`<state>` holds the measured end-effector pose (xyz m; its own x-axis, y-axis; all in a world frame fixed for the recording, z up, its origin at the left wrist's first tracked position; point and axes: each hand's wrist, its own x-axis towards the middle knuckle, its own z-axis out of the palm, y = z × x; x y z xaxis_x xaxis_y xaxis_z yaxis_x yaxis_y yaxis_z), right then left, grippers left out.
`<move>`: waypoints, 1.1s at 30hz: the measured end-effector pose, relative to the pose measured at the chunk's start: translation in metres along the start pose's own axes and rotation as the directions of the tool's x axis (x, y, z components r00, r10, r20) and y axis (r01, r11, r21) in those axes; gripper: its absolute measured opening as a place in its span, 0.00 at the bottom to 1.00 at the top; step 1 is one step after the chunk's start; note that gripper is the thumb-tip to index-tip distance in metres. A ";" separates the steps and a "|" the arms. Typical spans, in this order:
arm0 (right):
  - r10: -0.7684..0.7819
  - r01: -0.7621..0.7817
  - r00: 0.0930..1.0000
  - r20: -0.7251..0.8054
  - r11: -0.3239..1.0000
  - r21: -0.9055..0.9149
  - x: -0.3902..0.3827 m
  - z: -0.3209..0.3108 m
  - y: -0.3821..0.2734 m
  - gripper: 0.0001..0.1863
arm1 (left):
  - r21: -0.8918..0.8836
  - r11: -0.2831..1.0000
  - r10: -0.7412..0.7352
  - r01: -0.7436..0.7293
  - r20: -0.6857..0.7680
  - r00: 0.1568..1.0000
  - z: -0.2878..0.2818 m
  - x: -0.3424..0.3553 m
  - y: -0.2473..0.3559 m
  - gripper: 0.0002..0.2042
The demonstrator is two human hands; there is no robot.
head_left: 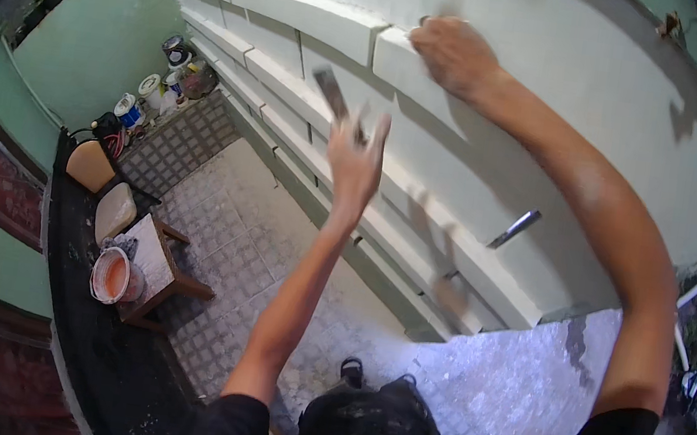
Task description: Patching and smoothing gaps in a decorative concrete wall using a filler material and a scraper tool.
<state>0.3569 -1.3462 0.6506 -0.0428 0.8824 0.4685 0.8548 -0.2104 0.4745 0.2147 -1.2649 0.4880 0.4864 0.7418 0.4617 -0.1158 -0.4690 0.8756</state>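
Scraper (331,92), thin flat blade w/ dark handle end, is up in my left hand (356,161); fingers pinch it near the bottom, blade tilts up-left, blurred. It's just in front of the pale stepped wall (321,25), about mid-height. Right hand (451,53) lies flat on a wall ledge higher up, fingers spread loose, gripping nothing. Metal bar (514,229) sticks out of the wall lower right. Down left: wooden stool (161,268) w/ orange-stained bucket (113,276) beside it, paint tins (154,91) by the green wall. Tiled floor (224,227) under me.
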 end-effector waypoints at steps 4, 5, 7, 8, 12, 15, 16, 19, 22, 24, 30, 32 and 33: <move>0.027 -0.026 0.997 -0.071 1.000 0.018 0.020 0.033 -0.005 0.02 | 0.115 0.993 0.017 0.007 -0.212 0.977 0.032 0.114 0.007 0.45; 0.025 -0.024 0.999 -0.042 0.999 0.034 0.011 0.022 -0.010 0.03 | 0.170 0.982 -0.047 0.077 -0.174 0.984 0.026 0.128 0.005 0.47; 0.100 -0.097 0.985 0.142 0.995 -0.029 -0.016 -0.016 -0.015 0.03 | 0.222 0.964 -0.113 0.143 -0.143 0.983 0.022 0.138 0.000 0.49; 0.097 -0.095 0.986 0.136 0.995 -0.024 -0.020 -0.025 -0.017 0.03 | 0.170 0.975 -0.121 0.144 -0.142 0.983 0.024 0.140 -0.004 0.49; -0.048 0.049 0.993 -0.105 0.999 -0.001 -0.012 0.010 0.007 0.04 | -0.009 0.980 -0.199 0.200 -0.155 0.968 0.037 0.155 0.005 0.49; -0.059 0.055 0.994 -0.090 0.997 -0.048 0.044 0.039 -0.006 0.04 | 0.059 0.979 -0.187 0.193 -0.089 0.978 0.033 0.163 -0.004 0.47; 0.036 -0.035 0.999 -0.032 0.999 0.010 0.054 0.039 -0.012 0.04 | 0.105 0.975 -0.192 0.198 -0.062 0.979 0.028 0.164 -0.008 0.46; 0.080 -0.082 0.996 0.038 0.996 0.033 0.037 0.031 -0.015 0.05 | 0.045 0.971 -0.234 0.236 -0.037 0.972 0.019 0.162 0.002 0.44; 0.067 -0.063 0.994 0.090 0.997 -0.045 0.029 0.015 -0.010 0.06 | 0.019 0.970 -0.240 0.243 -0.106 0.965 0.025 0.160 0.007 0.44; 0.094 -0.085 0.985 0.147 0.994 -0.072 0.043 0.023 -0.008 0.06 | 0.057 0.969 -0.231 0.238 -0.110 0.967 0.026 0.160 0.008 0.44; 0.014 -0.018 0.997 0.070 0.998 0.054 0.118 0.075 0.010 0.09 | 0.073 0.972 -0.224 0.225 -0.023 0.974 0.035 0.155 0.005 0.42; -0.183 0.213 0.948 -0.259 0.973 0.092 0.097 0.082 0.029 0.15 | 0.047 0.963 -0.261 0.264 -0.065 0.963 0.045 0.144 0.003 0.42; -0.094 0.096 0.995 -0.029 0.995 0.041 0.091 0.077 0.029 0.17 | 0.018 0.960 -0.277 0.281 -0.118 0.954 0.045 0.147 0.001 0.43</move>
<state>0.4176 -1.2393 0.6495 -0.1384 0.8857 0.4431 0.8672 -0.1077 0.4862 0.3249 -1.1778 0.5503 0.3936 0.8939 0.2147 0.0413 -0.2505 0.9672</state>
